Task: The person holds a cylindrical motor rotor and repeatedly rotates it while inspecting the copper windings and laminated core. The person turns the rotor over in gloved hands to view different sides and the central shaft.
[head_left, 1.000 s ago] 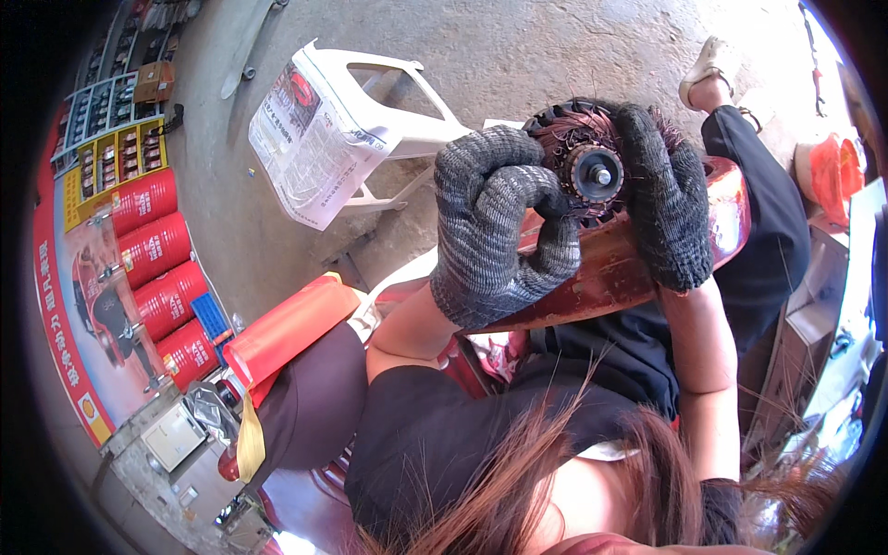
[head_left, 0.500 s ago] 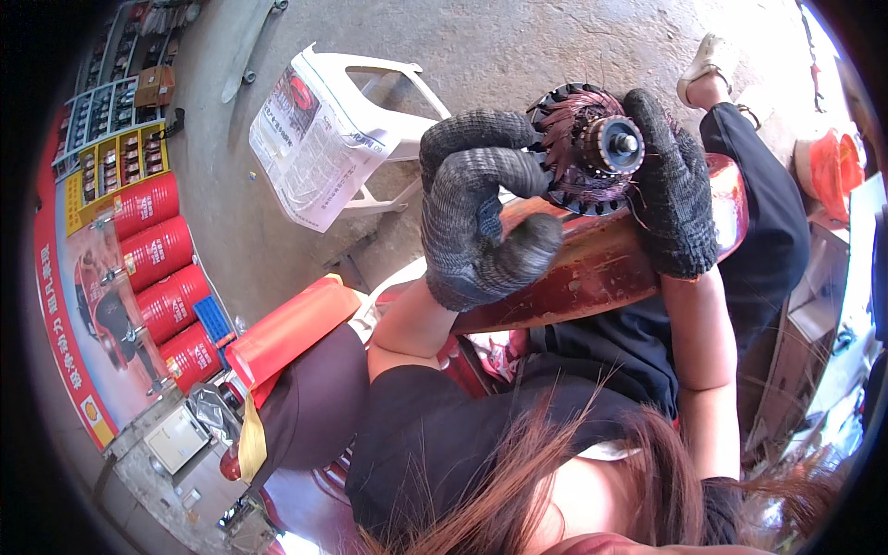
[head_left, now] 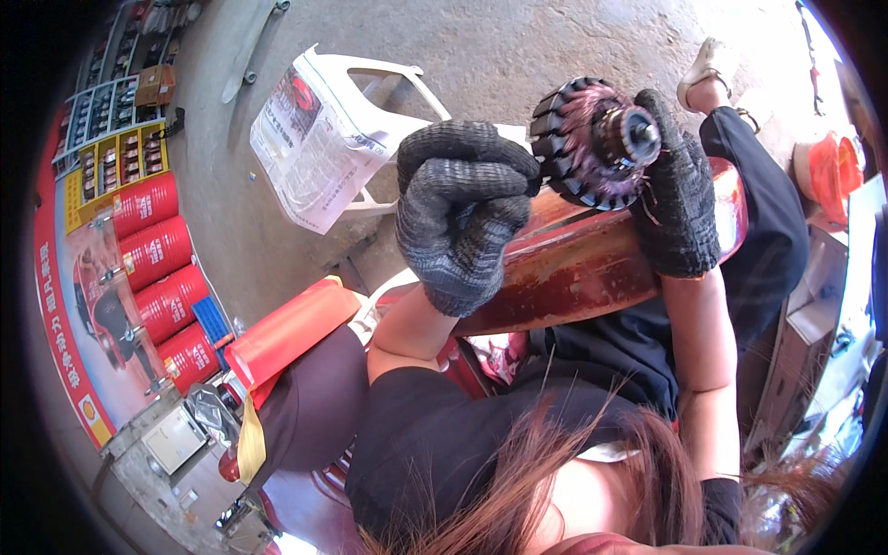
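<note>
The right hand (head_left: pixel 680 199) grips a motor rotor (head_left: pixel 592 143) above the red casing's (head_left: pixel 592 264) upper edge — heavy, rigid, best held by its laminated core. The left hand (head_left: pixel 462 208) is fisted beside it, perhaps on a tool — unclear.

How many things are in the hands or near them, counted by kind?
Gloved hands: 2, left hand and right hand
Motor rotor: 1, held by the right hand
Red metal bar: 1
White plastic chair: 1
Newspaper: 1
Total: 6
</note>
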### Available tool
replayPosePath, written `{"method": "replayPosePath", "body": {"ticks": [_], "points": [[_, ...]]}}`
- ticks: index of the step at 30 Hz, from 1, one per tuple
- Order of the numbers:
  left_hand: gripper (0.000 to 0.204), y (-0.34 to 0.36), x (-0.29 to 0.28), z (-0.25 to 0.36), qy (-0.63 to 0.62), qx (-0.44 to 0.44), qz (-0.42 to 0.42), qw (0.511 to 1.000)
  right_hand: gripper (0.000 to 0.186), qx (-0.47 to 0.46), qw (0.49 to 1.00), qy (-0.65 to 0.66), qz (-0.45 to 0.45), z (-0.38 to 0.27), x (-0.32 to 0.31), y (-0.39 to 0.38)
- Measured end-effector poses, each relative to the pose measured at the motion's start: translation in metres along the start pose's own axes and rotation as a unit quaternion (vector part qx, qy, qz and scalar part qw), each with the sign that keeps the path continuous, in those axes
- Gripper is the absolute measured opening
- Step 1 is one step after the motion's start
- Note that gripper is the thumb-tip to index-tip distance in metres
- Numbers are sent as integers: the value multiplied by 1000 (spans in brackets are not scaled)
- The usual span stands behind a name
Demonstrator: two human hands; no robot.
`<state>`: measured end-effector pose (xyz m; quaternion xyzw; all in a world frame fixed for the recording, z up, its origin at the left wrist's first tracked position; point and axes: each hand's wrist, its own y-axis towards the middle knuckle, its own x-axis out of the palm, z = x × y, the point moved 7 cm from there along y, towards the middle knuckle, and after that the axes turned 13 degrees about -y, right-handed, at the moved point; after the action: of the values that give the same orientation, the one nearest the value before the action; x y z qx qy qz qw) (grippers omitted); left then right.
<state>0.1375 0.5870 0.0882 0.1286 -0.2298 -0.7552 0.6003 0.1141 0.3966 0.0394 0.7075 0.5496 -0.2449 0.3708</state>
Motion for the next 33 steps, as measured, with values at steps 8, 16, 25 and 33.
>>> {"method": "replayPosePath", "body": {"ticks": [8, 16, 25, 33], "points": [[24, 10, -20, -7, -119, 39, 107, 986, 28, 308, 661, 684, 32, 38, 25, -5], [87, -3, 5, -62, -221, -358, 28, 907, 32, 55, 987, 153, 8, 9, -4, 2], [61, -11, 21, -64, -94, -426, -135, 889, 26, 152, 933, 288, -155, -26, 19, 5], [76, -27, 12, -78, -590, -471, 188, 629, 40, 184, 871, 455, 6, -3, 10, 8]]}}
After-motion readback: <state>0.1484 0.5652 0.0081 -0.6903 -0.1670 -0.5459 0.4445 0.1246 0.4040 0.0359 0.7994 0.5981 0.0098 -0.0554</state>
